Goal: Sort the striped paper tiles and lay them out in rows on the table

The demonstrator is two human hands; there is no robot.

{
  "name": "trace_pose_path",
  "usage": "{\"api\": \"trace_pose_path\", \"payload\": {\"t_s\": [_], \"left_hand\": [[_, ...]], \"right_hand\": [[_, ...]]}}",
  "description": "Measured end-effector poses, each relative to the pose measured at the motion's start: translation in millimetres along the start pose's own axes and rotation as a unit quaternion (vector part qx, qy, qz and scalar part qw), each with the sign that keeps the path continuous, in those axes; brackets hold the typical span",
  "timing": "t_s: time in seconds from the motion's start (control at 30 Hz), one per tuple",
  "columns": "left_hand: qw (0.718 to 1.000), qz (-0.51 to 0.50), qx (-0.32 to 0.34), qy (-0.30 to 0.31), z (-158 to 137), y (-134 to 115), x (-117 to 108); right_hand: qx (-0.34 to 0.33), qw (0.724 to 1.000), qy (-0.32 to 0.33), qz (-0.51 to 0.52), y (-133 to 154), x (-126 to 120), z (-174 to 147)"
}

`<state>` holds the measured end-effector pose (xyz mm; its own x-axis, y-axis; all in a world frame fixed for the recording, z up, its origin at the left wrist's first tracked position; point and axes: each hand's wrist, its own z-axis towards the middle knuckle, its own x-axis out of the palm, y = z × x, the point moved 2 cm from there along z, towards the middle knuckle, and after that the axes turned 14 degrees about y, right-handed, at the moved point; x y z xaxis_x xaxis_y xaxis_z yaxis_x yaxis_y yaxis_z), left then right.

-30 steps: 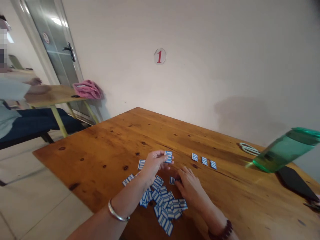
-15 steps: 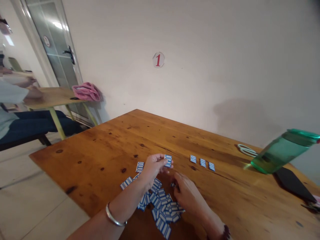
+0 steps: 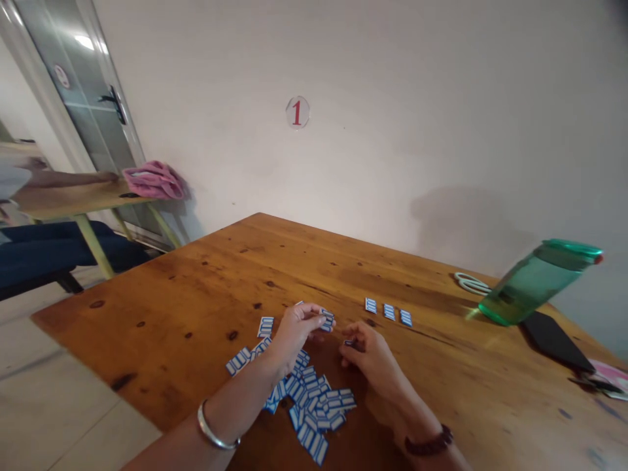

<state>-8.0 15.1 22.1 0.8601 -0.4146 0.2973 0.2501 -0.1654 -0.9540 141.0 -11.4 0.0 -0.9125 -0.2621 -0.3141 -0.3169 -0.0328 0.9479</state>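
My left hand (image 3: pixel 294 332) is closed, thumb on top, around a small blue-and-white striped card (image 3: pixel 328 319); whether there are more beneath it I cannot tell. Just to its right, my right hand (image 3: pixel 373 353) pinches another small card (image 3: pixel 348 343), of which only an edge shows between thumb and fingers. Below and between my wrists lies a loose heap of the same blue-and-white cards (image 3: pixel 314 399), partly covered by my left forearm. One card (image 3: pixel 265 326) lies apart at the heap's upper left. Beyond my right hand, three cards or small stacks (image 3: pixel 389 312) form a row.
On the wooden table (image 3: pixel 235 268), a tilted-looking green bottle (image 3: pixel 534 284), a white looped cord (image 3: pixel 471 283) and a black flat object (image 3: pixel 557 343) are at the right. A person's arm (image 3: pixel 73 178) rests over another table near a pink cloth (image 3: pixel 154 180).
My right hand has lifted from the heap's edge with a card in its fingers, turning toward my left hand. The view has shifted slightly right. The other person's arm has reached toward the pink cloth.
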Motion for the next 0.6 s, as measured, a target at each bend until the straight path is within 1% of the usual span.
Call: {"api": "trace_pose_path", "payload": {"t_s": [0.03, 0.1, 0.17, 0.27, 0.33, 0.4, 0.5, 0.6], "left_hand": [[1.000, -0.005, -0.003, 0.000, 0.5, 0.7, 0.5], [1.000, -0.009, -0.007, -0.004, 1.7, 2.6, 1.0], [1.000, -0.011, -0.010, -0.003, 3.2, 5.0, 1.3], [1.000, -0.008, -0.001, 0.026, 5.1, 8.4, 2.5], [0.999, 0.000, 0.009, 0.039, 5.1, 9.4, 4.0], [0.999, 0.004, 0.005, 0.039, 4.1, 9.6, 5.8], [0.999, 0.001, -0.021, 0.038, 2.0, 9.8, 8.7], [0.998, 0.002, -0.036, 0.059, 1.1, 10.9, 10.5]], "right_hand": [[0.001, 0.999, 0.007, 0.046, 1.3, 0.6, -0.1], [0.008, 0.994, 0.006, 0.105, 4.4, 0.9, -1.4], [0.011, 0.990, 0.007, 0.138, 7.2, 0.5, -4.1], [0.001, 0.986, 0.019, 0.167, 10.5, -0.5, -8.7], [-0.005, 0.985, 0.014, 0.174, 11.9, -0.7, -10.6], [-0.013, 0.985, -0.007, 0.170, 12.9, -0.8, -10.9], [-0.022, 0.986, -0.060, 0.152, 13.0, -1.3, -9.2], [-0.014, 0.987, -0.103, 0.120, 12.3, -2.0, -7.1]]}}
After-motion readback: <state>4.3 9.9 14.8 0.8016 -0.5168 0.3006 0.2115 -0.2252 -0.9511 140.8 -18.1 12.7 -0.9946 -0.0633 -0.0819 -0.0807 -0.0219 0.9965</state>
